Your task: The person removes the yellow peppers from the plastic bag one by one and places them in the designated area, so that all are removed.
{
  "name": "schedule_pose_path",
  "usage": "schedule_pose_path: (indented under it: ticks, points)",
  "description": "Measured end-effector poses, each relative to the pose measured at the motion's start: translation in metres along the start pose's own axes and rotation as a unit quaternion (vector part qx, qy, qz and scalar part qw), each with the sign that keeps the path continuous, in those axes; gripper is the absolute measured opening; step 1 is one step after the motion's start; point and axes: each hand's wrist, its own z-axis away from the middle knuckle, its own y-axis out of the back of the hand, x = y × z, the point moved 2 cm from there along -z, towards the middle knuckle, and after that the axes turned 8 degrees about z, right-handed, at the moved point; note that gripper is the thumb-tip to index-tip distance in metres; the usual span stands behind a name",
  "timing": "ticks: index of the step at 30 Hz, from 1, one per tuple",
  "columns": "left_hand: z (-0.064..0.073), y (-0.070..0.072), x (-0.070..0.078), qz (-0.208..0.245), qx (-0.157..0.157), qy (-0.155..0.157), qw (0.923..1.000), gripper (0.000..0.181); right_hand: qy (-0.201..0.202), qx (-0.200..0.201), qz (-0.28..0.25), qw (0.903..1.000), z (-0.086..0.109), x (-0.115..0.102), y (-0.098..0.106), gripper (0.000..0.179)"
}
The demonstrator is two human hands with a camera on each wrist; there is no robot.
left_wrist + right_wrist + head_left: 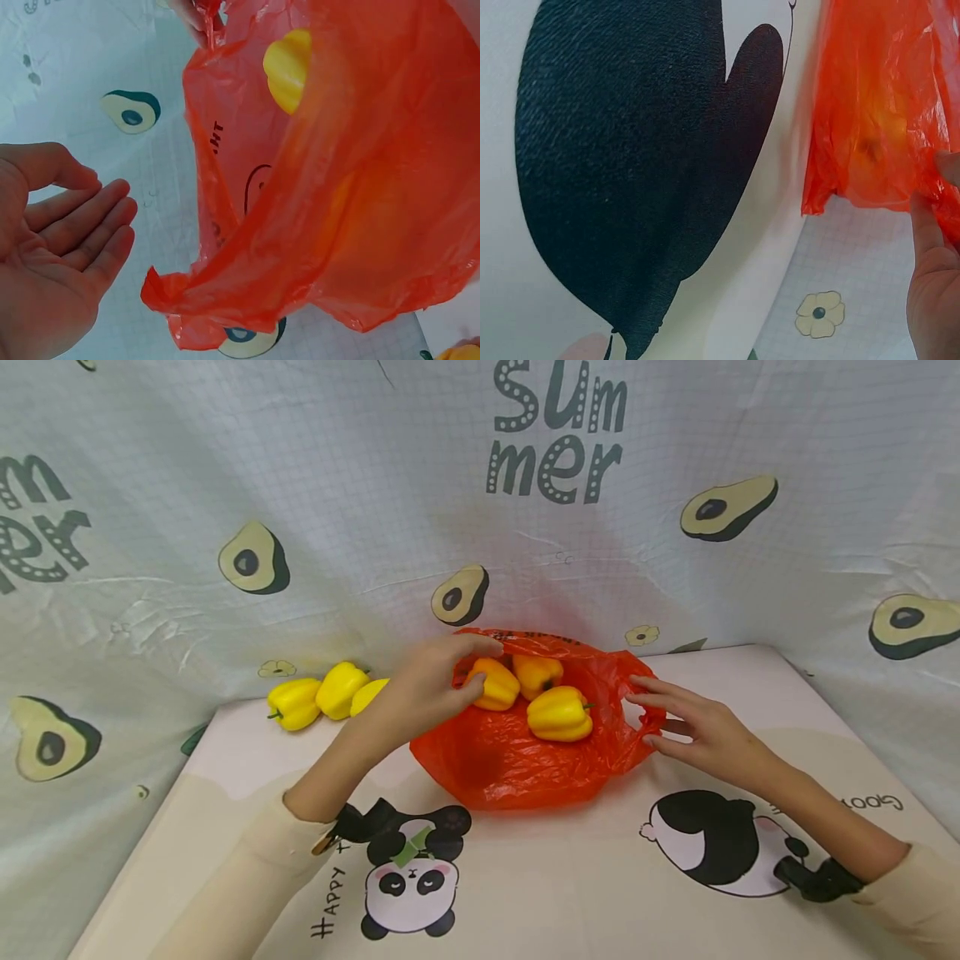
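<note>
The bag (pixel 495 764) is crinkled, glossy plastic; the peppers (pixel 559 714) look smooth.

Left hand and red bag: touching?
Apart. The left wrist view shows a plain gap, pale backdrop visible between the left hand and the red bag.

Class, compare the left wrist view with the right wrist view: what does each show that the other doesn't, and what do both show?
Only the left wrist view: the left hand, palm visible and apart from the red bag; avocado prints; dark lettering on the bag; part of a yellow pepper seen directly.

Only the right wrist view: a flower print and a large dark print.

Both: the red bag, with orange-yellow showing through it, and the right hand touching it.
</note>
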Motion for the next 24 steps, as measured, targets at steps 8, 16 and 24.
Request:
schedule_pose_path:
  ticks: [8, 16, 24]
  points:
    - [-0.018, -0.002, 0.003, 0.019, -0.067, 0.029, 0.9972, 0.037, -0.001, -0.004, -0.004, 1.0, -0.001, 0.0, 0.002, 0.063]
    - [-0.035, -0.004, 0.009, 0.018, -0.106, 0.032, 0.9936, 0.033, 0.0, -0.007, 0.002, 1.0, -0.005, -0.003, 0.004, 0.063]
    - [-0.056, -0.012, 0.011, 0.014, -0.159, 0.047, 0.986, 0.036, -0.004, -0.01, 0.003, 0.9999, -0.006, -0.004, 0.004, 0.063]
